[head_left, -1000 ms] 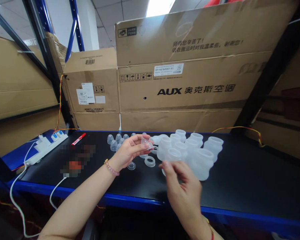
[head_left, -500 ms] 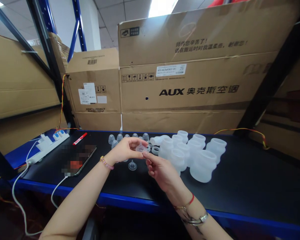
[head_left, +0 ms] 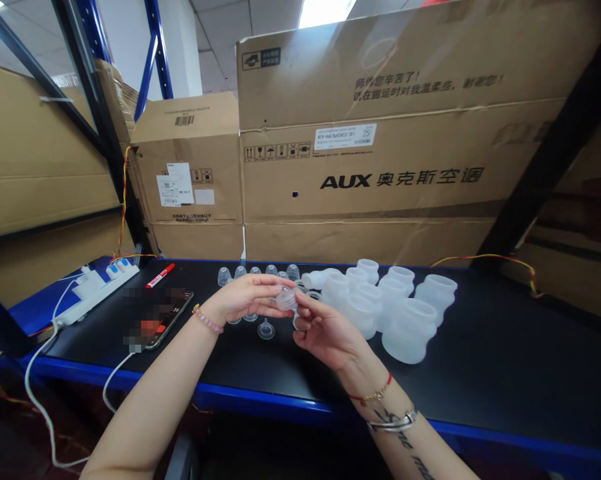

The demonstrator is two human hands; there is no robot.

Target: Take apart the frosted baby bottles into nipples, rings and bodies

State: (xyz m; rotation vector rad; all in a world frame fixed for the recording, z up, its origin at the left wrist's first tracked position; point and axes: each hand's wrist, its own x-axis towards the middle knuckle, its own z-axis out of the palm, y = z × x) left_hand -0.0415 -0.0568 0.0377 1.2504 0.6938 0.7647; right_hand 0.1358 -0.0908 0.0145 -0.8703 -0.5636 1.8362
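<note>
My left hand (head_left: 245, 299) and my right hand (head_left: 325, 330) meet above the black table (head_left: 505, 360). Both pinch one small clear silicone nipple (head_left: 285, 298) between their fingertips. Another clear nipple (head_left: 266, 329) lies on the table just below the hands. A row of several small clear caps (head_left: 260, 272) stands behind my left hand. A cluster of several frosted white bottles (head_left: 395, 307) stands to the right of my right hand, almost touching it.
A phone (head_left: 165, 320) on a white cable lies at the left, with a red marker (head_left: 159, 276) and a white power strip (head_left: 97, 288) beyond it. Large cardboard boxes (head_left: 395, 153) wall the back. Dark shelf posts (head_left: 545, 160) rise at both sides.
My right hand came up from the near table edge to the left hand and closed its fingers on the nipple that the left hand held. The camera shifted slightly.
</note>
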